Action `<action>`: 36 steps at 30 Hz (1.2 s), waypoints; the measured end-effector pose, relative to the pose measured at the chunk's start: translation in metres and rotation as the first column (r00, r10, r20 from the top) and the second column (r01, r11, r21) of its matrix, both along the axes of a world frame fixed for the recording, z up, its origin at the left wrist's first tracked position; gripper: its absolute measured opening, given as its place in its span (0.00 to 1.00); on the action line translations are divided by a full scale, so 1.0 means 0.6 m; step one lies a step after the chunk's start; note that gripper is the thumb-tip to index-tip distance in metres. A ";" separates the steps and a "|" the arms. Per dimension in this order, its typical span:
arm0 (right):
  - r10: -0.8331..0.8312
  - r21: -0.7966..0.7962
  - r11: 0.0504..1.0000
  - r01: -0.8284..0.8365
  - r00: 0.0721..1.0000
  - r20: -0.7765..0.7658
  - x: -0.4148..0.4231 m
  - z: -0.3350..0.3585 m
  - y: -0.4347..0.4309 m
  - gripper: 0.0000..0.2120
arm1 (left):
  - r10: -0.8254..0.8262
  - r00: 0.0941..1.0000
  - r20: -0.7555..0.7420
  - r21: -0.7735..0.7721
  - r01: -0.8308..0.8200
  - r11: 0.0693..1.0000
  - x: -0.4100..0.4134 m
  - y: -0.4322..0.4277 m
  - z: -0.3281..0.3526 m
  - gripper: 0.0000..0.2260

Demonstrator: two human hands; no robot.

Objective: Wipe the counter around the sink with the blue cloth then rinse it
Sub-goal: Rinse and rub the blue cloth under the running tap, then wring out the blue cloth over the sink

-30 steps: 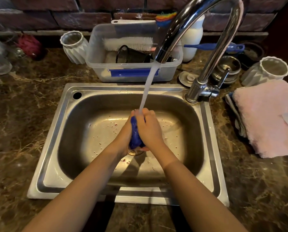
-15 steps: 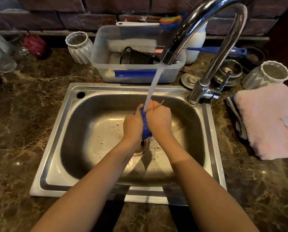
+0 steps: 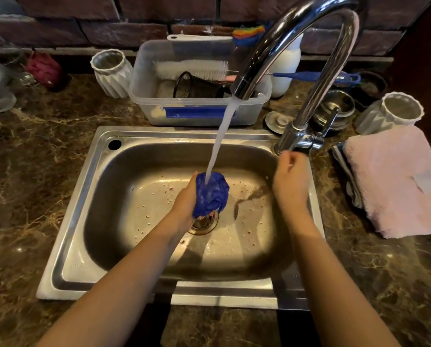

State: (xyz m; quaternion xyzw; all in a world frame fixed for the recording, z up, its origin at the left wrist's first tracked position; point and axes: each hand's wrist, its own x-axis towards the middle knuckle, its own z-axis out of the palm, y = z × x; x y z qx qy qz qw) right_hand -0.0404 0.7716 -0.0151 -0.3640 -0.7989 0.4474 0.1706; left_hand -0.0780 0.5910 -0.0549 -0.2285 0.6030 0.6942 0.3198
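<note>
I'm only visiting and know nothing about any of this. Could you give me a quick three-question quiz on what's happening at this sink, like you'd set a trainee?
1. True or false: the tap is turned off.
2. Which hand grips the blue cloth? A) left hand B) right hand C) both
3. Fill in: the water stream lands on the ____.

Key
1. False: water is running from the spout.
2. A: the right hand is up by the tap's base and holds nothing.
3. Blue cloth, held over the drain.
</note>
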 end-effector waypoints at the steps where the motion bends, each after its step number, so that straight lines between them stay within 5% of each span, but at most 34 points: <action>1: -0.100 0.047 0.994 0.102 0.994 -0.041 -0.005 0.006 0.022 0.11 | -0.002 1.000 0.012 0.030 0.002 1.000 0.000 -0.002 -0.001 0.12; 5: -0.284 0.095 0.952 0.292 0.955 -0.089 -0.038 0.017 0.091 0.17 | -0.032 0.997 0.074 0.086 0.026 0.996 0.005 -0.002 -0.006 0.11; 11: -0.155 0.218 0.964 0.153 0.988 -0.011 -0.064 0.001 0.135 0.21 | -0.027 0.992 0.125 -0.033 0.032 0.999 0.008 -0.004 -0.019 0.18; 23: -0.091 0.144 0.985 0.098 0.994 -0.055 -0.088 -0.024 0.178 0.24 | -0.143 0.983 0.114 -0.062 0.150 0.987 -0.002 0.021 -0.013 0.22; 32: -0.004 0.438 0.898 -0.043 0.994 0.106 -0.054 0.000 0.147 0.24 | -0.190 0.982 -0.019 -0.180 0.184 0.966 -0.013 0.038 0.016 0.22; 34: 0.126 0.444 0.885 -0.141 0.990 0.063 -0.005 0.000 0.081 0.27 | -0.223 0.974 -0.042 -0.221 0.209 0.953 -0.006 0.036 0.019 0.21; 36: 0.422 0.354 0.842 -0.406 0.906 0.035 0.056 -0.006 -0.006 0.30 | -0.268 0.962 -0.042 -0.208 0.254 0.944 0.009 0.031 0.023 0.21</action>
